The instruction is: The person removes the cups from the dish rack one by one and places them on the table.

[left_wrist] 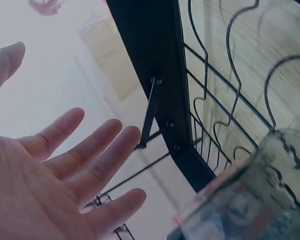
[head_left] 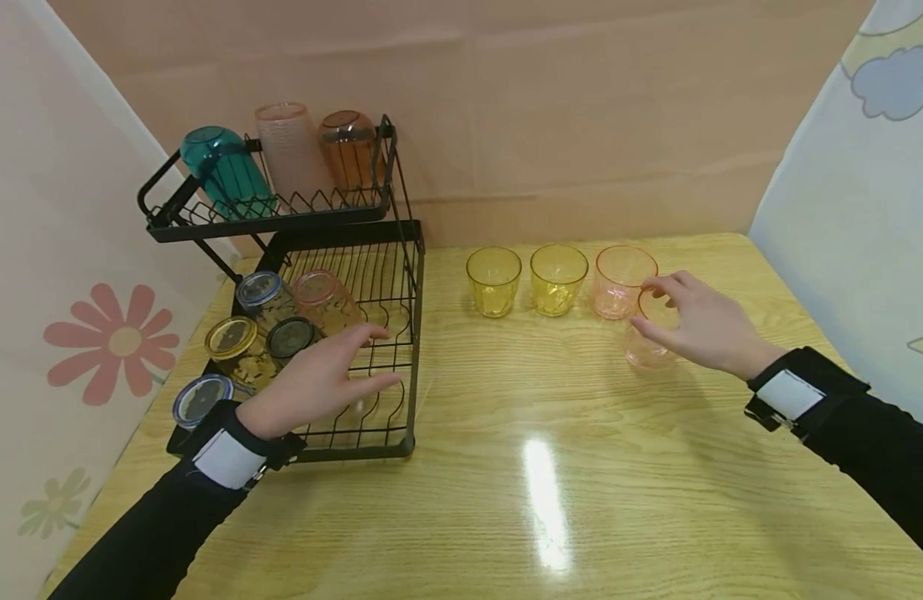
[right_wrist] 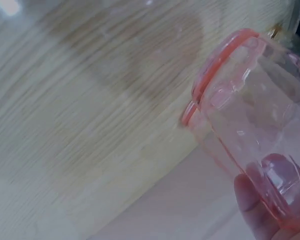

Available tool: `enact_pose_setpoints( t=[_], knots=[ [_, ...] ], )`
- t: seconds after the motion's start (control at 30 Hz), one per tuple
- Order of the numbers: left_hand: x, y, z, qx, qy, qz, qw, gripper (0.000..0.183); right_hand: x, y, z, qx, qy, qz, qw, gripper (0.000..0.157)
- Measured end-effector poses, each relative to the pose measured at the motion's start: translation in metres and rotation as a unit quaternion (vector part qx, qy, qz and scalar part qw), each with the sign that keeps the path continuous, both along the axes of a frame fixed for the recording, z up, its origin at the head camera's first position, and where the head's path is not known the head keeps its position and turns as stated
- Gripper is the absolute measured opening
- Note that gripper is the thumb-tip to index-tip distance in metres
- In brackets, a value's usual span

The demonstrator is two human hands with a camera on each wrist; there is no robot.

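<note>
Pinching an inverted, transparent pink tumbler [head_left: 649, 348] near its upturned base, the right grip [head_left: 705, 327] is at three o'clock over the pale wooden bench [head_left: 461, 483]. From that tumbler, an upright, transparent pink cup [head_left: 616, 287] stands at eleven o'clock, two transparent yellow cups [head_left: 558, 283] at ten. The left grip [head_left: 319, 372], thumb and fingers spread, hovers at eight o'clock by the black wire rack [head_left: 356, 454].

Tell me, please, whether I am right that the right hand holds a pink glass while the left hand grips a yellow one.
Not quite: the left hand grips no glass at all; the left wrist view shows it holding nothing. The right hand does hold a pink glass, as you say.
</note>
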State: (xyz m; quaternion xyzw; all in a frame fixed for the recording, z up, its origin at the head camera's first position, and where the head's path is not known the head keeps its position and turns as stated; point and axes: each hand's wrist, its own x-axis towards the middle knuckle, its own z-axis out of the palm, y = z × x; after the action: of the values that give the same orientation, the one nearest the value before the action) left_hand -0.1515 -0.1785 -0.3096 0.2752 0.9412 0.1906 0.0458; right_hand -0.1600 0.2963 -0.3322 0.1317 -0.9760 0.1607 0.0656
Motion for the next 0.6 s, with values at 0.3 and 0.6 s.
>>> enact_pose_setpoints(
  t=[0.3,0.6],
  knots=[
    [0.003,-0.022,0.011,0.002,0.018,0.038,0.9991,0.068,-0.015,0.034,0.003,0.049,-0.015,-0.019,0.999,0.064],
    [0.004,-0.039,0.024,-0.014,0.078,0.067,0.9946,0.070,-0.034,0.056,0.003,0.057,-0.029,-0.045,0.997,0.067]
  ],
)
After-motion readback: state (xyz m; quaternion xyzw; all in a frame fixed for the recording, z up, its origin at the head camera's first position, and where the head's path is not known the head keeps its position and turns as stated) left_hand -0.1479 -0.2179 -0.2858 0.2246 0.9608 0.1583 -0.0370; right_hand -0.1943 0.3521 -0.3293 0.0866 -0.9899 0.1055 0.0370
